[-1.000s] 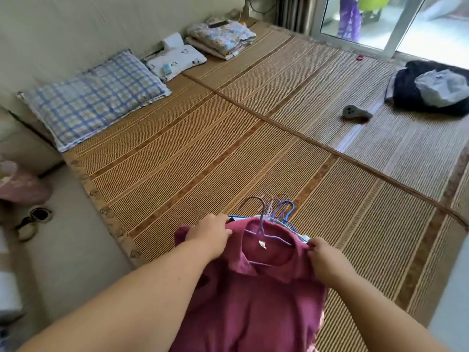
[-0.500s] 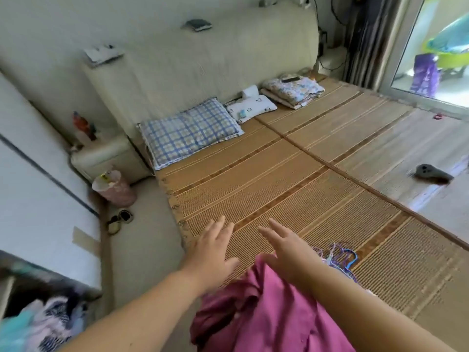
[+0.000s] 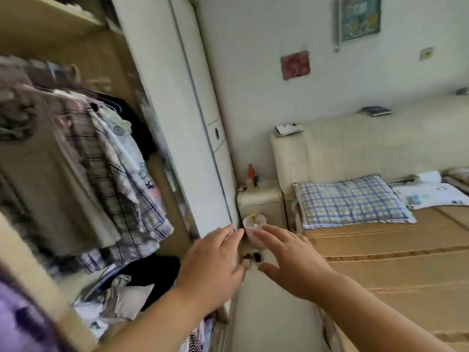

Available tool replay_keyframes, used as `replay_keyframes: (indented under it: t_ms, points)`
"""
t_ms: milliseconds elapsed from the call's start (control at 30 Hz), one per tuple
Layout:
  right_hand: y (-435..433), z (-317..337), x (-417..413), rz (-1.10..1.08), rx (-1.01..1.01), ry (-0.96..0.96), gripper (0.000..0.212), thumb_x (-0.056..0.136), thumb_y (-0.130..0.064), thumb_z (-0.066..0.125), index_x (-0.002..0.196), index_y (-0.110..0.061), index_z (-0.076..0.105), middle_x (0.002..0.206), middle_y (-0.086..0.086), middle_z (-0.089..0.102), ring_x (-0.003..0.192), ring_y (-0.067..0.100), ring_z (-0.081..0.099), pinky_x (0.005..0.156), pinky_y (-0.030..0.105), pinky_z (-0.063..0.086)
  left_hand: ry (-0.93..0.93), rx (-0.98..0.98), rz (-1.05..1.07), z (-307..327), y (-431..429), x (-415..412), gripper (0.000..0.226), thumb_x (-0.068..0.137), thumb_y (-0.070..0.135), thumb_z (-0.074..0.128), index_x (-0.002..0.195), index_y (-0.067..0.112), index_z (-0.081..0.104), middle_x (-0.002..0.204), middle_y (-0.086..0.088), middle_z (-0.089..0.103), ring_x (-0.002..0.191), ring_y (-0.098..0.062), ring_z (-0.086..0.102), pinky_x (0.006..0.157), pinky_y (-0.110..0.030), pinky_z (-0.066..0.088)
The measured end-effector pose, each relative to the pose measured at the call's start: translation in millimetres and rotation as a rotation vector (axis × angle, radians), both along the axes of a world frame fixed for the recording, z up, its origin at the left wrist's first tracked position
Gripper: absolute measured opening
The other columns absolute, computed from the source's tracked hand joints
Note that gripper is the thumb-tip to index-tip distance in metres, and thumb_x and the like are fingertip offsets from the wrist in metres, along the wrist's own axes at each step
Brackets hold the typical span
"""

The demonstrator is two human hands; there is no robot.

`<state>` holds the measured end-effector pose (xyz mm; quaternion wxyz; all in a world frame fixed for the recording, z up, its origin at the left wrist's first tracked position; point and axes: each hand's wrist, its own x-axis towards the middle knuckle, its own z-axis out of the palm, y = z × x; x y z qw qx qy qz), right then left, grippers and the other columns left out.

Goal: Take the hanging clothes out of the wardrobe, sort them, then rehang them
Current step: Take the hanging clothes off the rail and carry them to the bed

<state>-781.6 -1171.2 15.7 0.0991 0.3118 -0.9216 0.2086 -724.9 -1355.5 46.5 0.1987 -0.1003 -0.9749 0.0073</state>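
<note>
Head view: wardrobe (image 3: 76,59) stands open on the left, its white sliding door (image 3: 187,110) pushed to the right side so the door's long edge runs down the middle of the frame. Hanging clothes (image 3: 114,174) are on the rail inside, packed close, plaid and pale shirts at the front, darker pieces behind; blurred, so no count. A loose pile of clothes (image 3: 121,288) lies on the wardrobe floor under them. A narrow strip of floor (image 3: 266,313) runs between the wardrobe front and the bed (image 3: 393,262), which fills the right side with a straw mat on top. At the far end of that strip sit a nightstand (image 3: 261,199) against the wall and a pink tub (image 3: 253,222) just in front of it, small dark items on the floor beside it. A blue plaid pillow (image 3: 350,201) lies at the padded headboard (image 3: 355,148). Left hand (image 3: 213,270) is raised in front of the door's lower edge, back of hand to camera, fingers straight and a bit spread, gripping nothing. Right hand (image 3: 291,265) is just beside it over the floor strip, palm down, fingers spread and pointing toward the pink tub, also empty. Hands are near each other, not touching, both forearms reaching in from the bottom edge
</note>
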Motion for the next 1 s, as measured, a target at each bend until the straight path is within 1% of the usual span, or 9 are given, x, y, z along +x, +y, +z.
replay_keyframes:
  t_ms: [100,200,333,467,567,667,733,833,1000]
  points:
    - [-72,29,2,0.085,0.000,0.060,0.069,0.088,-0.055,0.048,0.145,-0.044,0.011,0.155,-0.013,0.016,0.142,0.013,0.017,0.115,0.044,0.015,0.079,0.005,0.113,23,-65,22,0.070,0.085,0.054,0.048,0.147,0.034,0.022,0.154,0.010,0.024,0.137,-0.014,0.027,0.111,-0.032,0.024]
    - [-139,59,6,0.191,-0.022,0.110,0.067,0.086,-0.056,0.048,0.144,-0.045,0.015,0.153,-0.014,0.021,0.141,0.013,0.020,0.114,0.042,0.015,0.149,0.002,0.218,47,-119,43,0.069,0.083,0.054,0.048,0.145,0.035,0.025,0.153,0.010,0.026,0.137,-0.013,0.028,0.112,-0.033,0.027]
    - [-210,101,2,0.329,-0.089,0.194,0.065,0.087,-0.051,0.051,0.143,-0.044,0.019,0.150,-0.014,0.026,0.139,0.013,0.024,0.114,0.043,0.018,0.291,-0.050,0.339,92,-166,57,0.064,0.081,0.052,0.053,0.140,0.034,0.038,0.148,0.007,0.036,0.134,-0.015,0.033,0.108,-0.032,0.030]
    - [-270,147,-18,0.437,-0.176,0.300,0.065,0.086,-0.049,0.053,0.143,-0.042,0.022,0.148,-0.013,0.031,0.136,0.015,0.032,0.110,0.045,0.026,0.442,-0.126,0.505,138,-198,61,0.060,0.077,0.053,0.054,0.133,0.032,0.049,0.144,0.002,0.044,0.134,-0.022,0.036,0.106,-0.041,0.036]
    - [-309,182,-42,0.529,-0.253,0.357,0.063,0.086,-0.047,0.054,0.142,-0.040,0.026,0.146,-0.011,0.035,0.131,0.017,0.038,0.107,0.047,0.031,0.553,-0.227,0.603,168,-216,59,0.057,0.071,0.047,0.064,0.124,0.026,0.059,0.137,-0.006,0.051,0.133,-0.030,0.039,0.103,-0.049,0.040]
    - [-341,215,-73,0.613,-0.302,0.406,0.062,0.087,-0.047,0.055,0.142,-0.038,0.029,0.144,-0.009,0.038,0.129,0.019,0.041,0.105,0.045,0.036,0.701,-0.361,0.675,195,-230,54,0.058,0.067,0.040,0.072,0.122,0.024,0.060,0.140,-0.009,0.047,0.136,-0.034,0.031,0.105,-0.056,0.034]
    - [-363,235,-97,0.674,-0.328,0.405,0.062,0.087,-0.046,0.056,0.142,-0.036,0.031,0.143,-0.006,0.039,0.127,0.020,0.043,0.103,0.045,0.038,0.810,-0.448,0.748,212,-237,50,0.062,0.067,0.038,0.072,0.125,0.023,0.057,0.144,-0.011,0.041,0.138,-0.035,0.025,0.108,-0.056,0.029]
    - [-396,266,-133,0.740,-0.335,0.392,0.062,0.087,-0.047,0.057,0.142,-0.035,0.031,0.144,-0.003,0.039,0.125,0.021,0.046,0.102,0.045,0.040,0.949,-0.490,0.902,237,-243,45,0.069,0.067,0.039,0.068,0.131,0.022,0.049,0.150,-0.014,0.030,0.141,-0.036,0.017,0.108,-0.056,0.024]
    - [-454,309,-186,0.782,-0.303,0.429,0.064,0.088,-0.044,0.057,0.144,-0.026,0.032,0.148,0.005,0.036,0.133,0.024,0.038,0.105,0.038,0.038,1.021,-0.594,1.175,270,-252,41,0.081,0.071,0.036,0.069,0.140,0.007,0.039,0.149,-0.032,0.020,0.139,-0.047,0.015,0.115,-0.052,0.015]
